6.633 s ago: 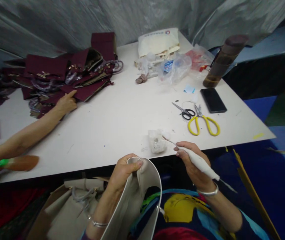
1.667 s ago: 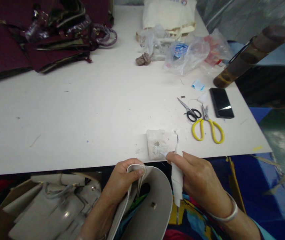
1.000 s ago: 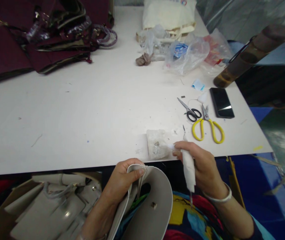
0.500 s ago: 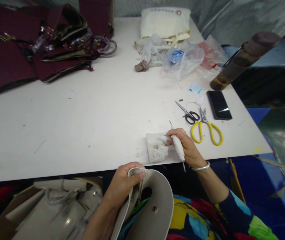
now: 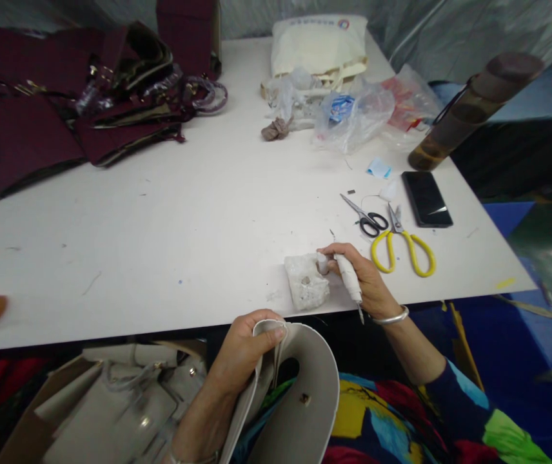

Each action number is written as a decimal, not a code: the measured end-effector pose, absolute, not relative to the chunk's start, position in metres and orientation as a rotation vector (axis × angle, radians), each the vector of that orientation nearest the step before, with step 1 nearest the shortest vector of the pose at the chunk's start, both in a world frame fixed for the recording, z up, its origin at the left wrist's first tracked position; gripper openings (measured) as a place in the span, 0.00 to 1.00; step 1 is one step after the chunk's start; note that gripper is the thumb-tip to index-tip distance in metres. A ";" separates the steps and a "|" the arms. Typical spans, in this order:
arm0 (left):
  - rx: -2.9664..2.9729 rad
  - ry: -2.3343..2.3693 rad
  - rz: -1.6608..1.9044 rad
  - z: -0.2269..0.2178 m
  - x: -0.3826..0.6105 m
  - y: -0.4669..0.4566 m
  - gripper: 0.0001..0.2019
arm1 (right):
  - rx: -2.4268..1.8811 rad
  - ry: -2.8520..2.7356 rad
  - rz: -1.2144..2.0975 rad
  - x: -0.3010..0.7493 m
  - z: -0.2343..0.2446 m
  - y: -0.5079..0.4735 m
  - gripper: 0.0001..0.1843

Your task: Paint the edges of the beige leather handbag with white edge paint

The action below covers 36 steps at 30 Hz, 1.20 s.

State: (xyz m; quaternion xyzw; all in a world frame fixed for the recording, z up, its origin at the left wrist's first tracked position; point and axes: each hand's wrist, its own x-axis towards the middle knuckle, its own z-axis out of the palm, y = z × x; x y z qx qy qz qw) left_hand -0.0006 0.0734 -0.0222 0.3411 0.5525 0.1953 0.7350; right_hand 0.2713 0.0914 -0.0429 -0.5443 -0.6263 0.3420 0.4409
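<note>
"Lying before the left hand (image 5: pixel 244 353) and the right hand (image 5: pixel 365 280), which thing is the largest?"

"It is the white table (image 5: pixel 198 225). Second comes the heap of dark red bags (image 5: pixel 29 125), far beyond the left hand and to its left. Third are the pale bags (image 5: pixel 111 415), lower than the table and also to the left of this hand."

"Are the hands together?"

"No, they are apart. The left one is clamped, thumb against fingers, on the upper edge of a curved pale grey piece (image 5: pixel 300 428), which hangs below it."

"And near the right one?"

"Beyond it, to the right, leans a dark bottle (image 5: pixel 479 106). Nearer are the phone (image 5: pixel 427 198), the yellow-handled scissors (image 5: pixel 409 248) and the black-handled scissors (image 5: pixel 373 223). Just to its left, on the table, lies a whitish packet (image 5: pixel 304 287)."

"What does it hold?"

"It is closed around a white-wrapped tool (image 5: pixel 348 276), thin at both ends. Its fingertips also grip a small white lump (image 5: pixel 323 263) beside the packet; whether these two touch, I cannot tell."
</note>
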 end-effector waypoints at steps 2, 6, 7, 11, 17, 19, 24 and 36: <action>0.755 1.215 0.430 -0.022 -0.001 0.074 0.18 | -1.340 -1.556 0.862 0.271 -0.044 0.092 0.13; 0.762 1.213 0.424 -0.023 -0.002 0.074 0.19 | -1.343 -1.562 0.765 0.272 -0.047 0.092 0.16; 0.764 1.212 0.426 -0.024 -0.002 0.074 0.19 | -1.355 -1.556 0.716 0.272 -0.046 0.090 0.17; 0.764 1.208 0.432 -0.024 -0.002 0.074 0.18 | -1.445 -1.474 0.425 0.269 -0.029 0.074 0.18; 0.762 1.193 0.437 -0.023 -0.002 0.074 0.19 | -1.548 -1.302 0.505 0.248 -0.002 0.028 0.10; 0.763 1.197 0.441 -0.023 -0.001 0.074 0.19 | -1.560 -1.333 0.500 0.240 -0.002 0.020 0.07; 0.748 1.218 0.464 -0.022 0.000 0.072 0.20 | -1.565 -1.462 0.396 0.232 -0.007 0.016 0.03; 0.777 1.211 0.444 -0.023 -0.001 0.072 0.21 | -1.516 -1.446 0.496 0.232 -0.015 0.021 0.02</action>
